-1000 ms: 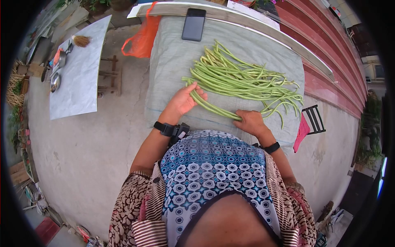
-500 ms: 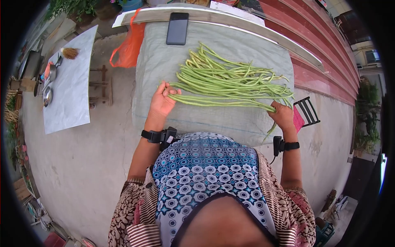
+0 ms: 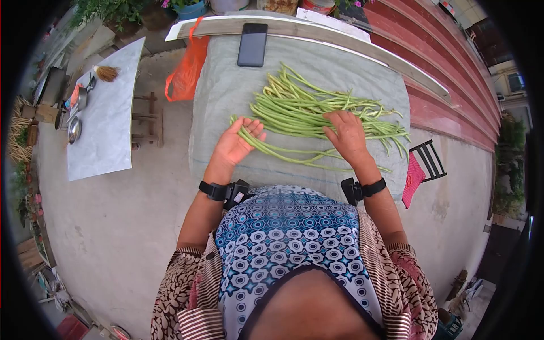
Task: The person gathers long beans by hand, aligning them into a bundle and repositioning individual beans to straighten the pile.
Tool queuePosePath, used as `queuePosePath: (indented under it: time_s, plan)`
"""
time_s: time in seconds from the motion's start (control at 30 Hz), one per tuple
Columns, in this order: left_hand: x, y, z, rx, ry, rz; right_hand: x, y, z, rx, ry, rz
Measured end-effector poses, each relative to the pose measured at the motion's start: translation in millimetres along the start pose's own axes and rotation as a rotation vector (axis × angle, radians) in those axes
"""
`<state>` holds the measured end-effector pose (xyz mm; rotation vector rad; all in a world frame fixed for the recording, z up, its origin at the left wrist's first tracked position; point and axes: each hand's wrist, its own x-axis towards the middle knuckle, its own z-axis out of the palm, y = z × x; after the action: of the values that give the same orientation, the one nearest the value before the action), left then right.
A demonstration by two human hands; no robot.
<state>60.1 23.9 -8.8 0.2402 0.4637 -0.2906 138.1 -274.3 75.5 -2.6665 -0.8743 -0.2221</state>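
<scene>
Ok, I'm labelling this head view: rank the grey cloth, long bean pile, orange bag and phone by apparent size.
1. grey cloth
2. long bean pile
3. orange bag and phone: near alike, bag farther off, so unranked

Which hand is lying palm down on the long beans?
The right hand, flat on the pile of long beans; the left hand is palm up at the bean ends.
</scene>
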Motion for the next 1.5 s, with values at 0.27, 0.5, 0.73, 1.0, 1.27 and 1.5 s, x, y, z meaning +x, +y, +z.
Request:
queuePosePath:
  time_s: [0.27, 0.5, 0.73, 1.0, 1.27, 1.5]
  plan:
    - [-3, 3, 11, 0.157, 0.002, 0.004, 23, -5, 38, -0.019, -0.034, -0.019]
    - [0, -4, 15, 0.271, -0.014, -0.035, 11, -13, 28, 0.132, 0.118, -0.011]
    - [4, -14, 25, 0.291, -0.109, -0.008, -19, -38, 28, 0.375, -0.106, -0.092]
    - [3, -15, 20, 0.263, -0.138, 0.026, -27, -37, 36, 0.435, -0.017, 0.005]
    - [0, -18, 31, 0.297, -0.082, 0.063, -28, -37, 44, 0.473, -0.161, 0.072]
    - [9, -23, 22, 0.166, -0.148, 0.076, -26, -44, 42, 0.396, -0.220, -0.037]
